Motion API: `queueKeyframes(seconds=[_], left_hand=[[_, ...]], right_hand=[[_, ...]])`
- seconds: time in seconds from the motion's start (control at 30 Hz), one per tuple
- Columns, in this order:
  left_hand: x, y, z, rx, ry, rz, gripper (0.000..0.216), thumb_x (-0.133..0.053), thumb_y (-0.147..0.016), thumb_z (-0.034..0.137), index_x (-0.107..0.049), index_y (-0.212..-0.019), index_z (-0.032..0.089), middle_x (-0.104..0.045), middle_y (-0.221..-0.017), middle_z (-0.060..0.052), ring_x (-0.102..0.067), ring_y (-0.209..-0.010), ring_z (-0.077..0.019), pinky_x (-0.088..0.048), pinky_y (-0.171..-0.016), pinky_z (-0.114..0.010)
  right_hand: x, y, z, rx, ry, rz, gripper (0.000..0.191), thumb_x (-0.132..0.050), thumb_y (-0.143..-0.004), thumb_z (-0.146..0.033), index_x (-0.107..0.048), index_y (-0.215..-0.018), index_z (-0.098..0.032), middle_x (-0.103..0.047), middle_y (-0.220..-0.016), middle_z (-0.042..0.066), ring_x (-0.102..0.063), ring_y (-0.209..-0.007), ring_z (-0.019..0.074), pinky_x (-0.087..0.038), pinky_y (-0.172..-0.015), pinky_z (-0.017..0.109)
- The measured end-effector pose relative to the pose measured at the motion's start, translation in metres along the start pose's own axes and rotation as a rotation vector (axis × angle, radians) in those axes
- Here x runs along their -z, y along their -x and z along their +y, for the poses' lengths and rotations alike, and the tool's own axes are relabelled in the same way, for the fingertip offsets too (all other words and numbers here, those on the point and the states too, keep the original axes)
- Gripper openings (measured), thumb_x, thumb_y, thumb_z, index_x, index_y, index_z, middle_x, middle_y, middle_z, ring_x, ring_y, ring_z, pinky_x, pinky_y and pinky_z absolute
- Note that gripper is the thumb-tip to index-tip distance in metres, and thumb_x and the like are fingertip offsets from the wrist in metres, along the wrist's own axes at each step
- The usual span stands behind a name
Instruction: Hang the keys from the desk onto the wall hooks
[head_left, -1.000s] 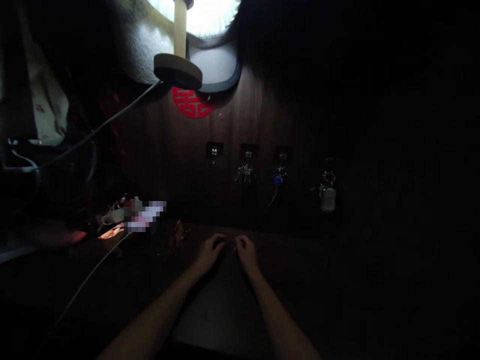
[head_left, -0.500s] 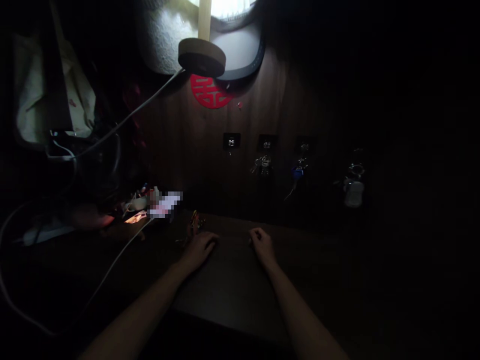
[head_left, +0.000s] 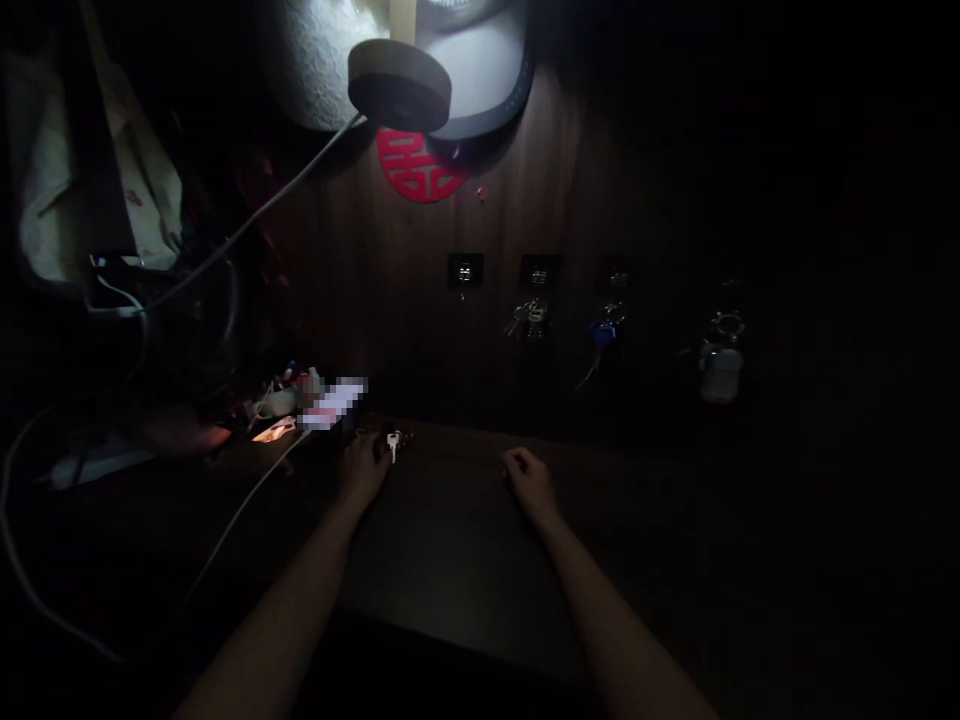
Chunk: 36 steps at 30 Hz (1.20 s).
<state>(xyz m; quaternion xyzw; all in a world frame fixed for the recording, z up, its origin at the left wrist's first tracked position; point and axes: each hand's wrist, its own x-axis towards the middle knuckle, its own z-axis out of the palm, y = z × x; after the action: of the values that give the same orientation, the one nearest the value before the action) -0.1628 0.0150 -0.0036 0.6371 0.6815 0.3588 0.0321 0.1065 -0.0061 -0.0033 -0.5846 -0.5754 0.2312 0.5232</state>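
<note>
The scene is very dark. My left hand (head_left: 364, 468) lies on a dark table (head_left: 450, 560) with its fingers closed around a bunch of keys (head_left: 392, 441); one silver key shows just past the fingertips. My right hand (head_left: 529, 482) rests on the table about a hand's width to the right, fingers curled in, with nothing visible inside them. Both forearms reach in from the bottom edge.
On the dark wooden wall hang hooks with key bunches (head_left: 529, 315), a blue-tagged bunch (head_left: 604, 328) and a white fob (head_left: 720, 370). A lamp base (head_left: 400, 85) and a red paper cutout (head_left: 416, 170) sit above. White cables (head_left: 240, 510) and small clutter (head_left: 277, 410) lie at left.
My left hand has slid left and forward onto the bunch of keys and closed on it. My right hand has barely moved. The view tilted slightly.
</note>
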Motion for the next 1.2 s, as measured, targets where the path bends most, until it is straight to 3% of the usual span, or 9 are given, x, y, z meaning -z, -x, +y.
queueKeyframes(seconds=[0.13, 0.33, 0.47, 0.63, 0.73, 0.83, 0.93, 1.03, 1.2], left_hand=[[0.001, 0.001, -0.002, -0.025, 0.185, 0.0, 0.026, -0.045, -0.079, 0.014, -0.061, -0.099, 0.017, -0.065, -0.105, -0.008, -0.061, -0.097, -0.018, -0.047, -0.083, -0.029], [-0.009, 0.025, 0.027, -0.382, 0.255, -0.075, 0.028, -0.047, -0.077, 0.01, -0.062, -0.098, 0.021, -0.065, -0.104, -0.004, -0.059, -0.1, -0.0179, -0.046, -0.09, -0.034], [-0.022, 0.042, 0.055, -0.605, 0.349, -0.205, 0.038, -0.042, -0.079, 0.005, -0.057, -0.109, 0.021, -0.06, -0.118, -0.005, -0.054, -0.111, -0.0149, -0.042, -0.097, -0.033], [-0.024, 0.056, 0.076, -0.746, 0.287, -0.349, 0.039, -0.038, -0.084, 0.009, -0.052, -0.118, 0.025, -0.047, -0.134, -0.004, -0.046, -0.122, -0.0141, -0.041, -0.099, -0.031], [-0.022, 0.057, 0.078, -0.79, 0.283, -0.362, 0.036, -0.039, -0.085, 0.011, -0.054, -0.115, 0.024, -0.051, -0.13, -0.003, -0.046, -0.121, -0.0142, -0.039, -0.101, -0.033], [-0.02, 0.053, 0.074, -0.733, 0.384, -0.3, 0.032, -0.039, -0.085, 0.012, -0.057, -0.109, 0.023, -0.058, -0.121, -0.003, -0.053, -0.113, -0.0136, -0.042, -0.097, -0.031], [-0.016, 0.044, 0.065, -0.543, 0.463, -0.155, 0.031, -0.038, -0.082, 0.008, -0.059, -0.1, 0.02, -0.064, -0.105, -0.004, -0.059, -0.099, -0.0139, -0.047, -0.088, -0.029], [-0.009, 0.035, 0.054, -0.345, 0.439, -0.029, 0.031, -0.037, -0.076, 0.004, -0.061, -0.09, 0.018, -0.065, -0.093, -0.004, -0.06, -0.091, -0.0154, -0.048, -0.084, -0.03], [-0.003, 0.021, 0.034, -0.159, 0.362, 0.037, 0.031, -0.037, -0.072, 0.005, -0.062, -0.085, 0.018, -0.066, -0.09, -0.004, -0.061, -0.089, -0.0174, -0.048, -0.084, -0.032]], right_hand=[[0.001, 0.0, -0.001, -0.007, 0.0, 0.0, 0.03, -0.043, -0.068, -0.048, -0.056, -0.066, -0.021, -0.057, -0.053, -0.001, -0.056, -0.057, 0.0169, -0.039, -0.057, 0.025], [0.001, 0.0, -0.003, -0.017, -0.02, 0.016, 0.03, -0.044, -0.068, -0.048, -0.057, -0.066, -0.021, -0.056, -0.053, -0.001, -0.055, -0.055, 0.0161, -0.039, -0.055, 0.025], [0.0, 0.0, -0.002, -0.008, -0.018, 0.041, 0.03, -0.043, -0.068, -0.047, -0.057, -0.068, -0.02, -0.058, -0.058, 0.0, -0.055, -0.058, 0.0166, -0.04, -0.058, 0.026], [0.0, 0.0, -0.003, 0.057, -0.034, 0.061, 0.031, -0.044, -0.069, -0.045, -0.06, -0.073, -0.019, -0.066, -0.073, 0.004, -0.059, -0.072, 0.0184, -0.044, -0.067, 0.028], [-0.001, 0.002, -0.005, 0.068, -0.032, 0.014, 0.029, -0.046, -0.07, -0.043, -0.062, -0.078, -0.019, -0.067, -0.079, 0.004, -0.06, -0.077, 0.0192, -0.044, -0.072, 0.03], [-0.001, 0.004, -0.005, 0.087, 0.002, -0.03, 0.026, -0.048, -0.071, -0.039, -0.063, -0.081, -0.021, -0.068, -0.082, 0.002, -0.06, -0.079, 0.0188, -0.045, -0.074, 0.03], [-0.002, 0.005, -0.004, 0.105, 0.032, -0.062, 0.024, -0.048, -0.071, -0.036, -0.064, -0.083, -0.022, -0.068, -0.083, 0.002, -0.06, -0.08, 0.018, -0.045, -0.073, 0.029], [-0.002, 0.003, -0.001, 0.096, 0.045, -0.035, 0.025, -0.046, -0.072, -0.033, -0.064, -0.085, -0.022, -0.068, -0.084, 0.002, -0.061, -0.081, 0.0179, -0.045, -0.073, 0.029], [0.0, 0.0, 0.002, 0.114, 0.075, -0.002, 0.024, -0.043, -0.074, -0.028, -0.063, -0.086, -0.021, -0.068, -0.086, 0.002, -0.061, -0.083, 0.018, -0.044, -0.075, 0.03]])
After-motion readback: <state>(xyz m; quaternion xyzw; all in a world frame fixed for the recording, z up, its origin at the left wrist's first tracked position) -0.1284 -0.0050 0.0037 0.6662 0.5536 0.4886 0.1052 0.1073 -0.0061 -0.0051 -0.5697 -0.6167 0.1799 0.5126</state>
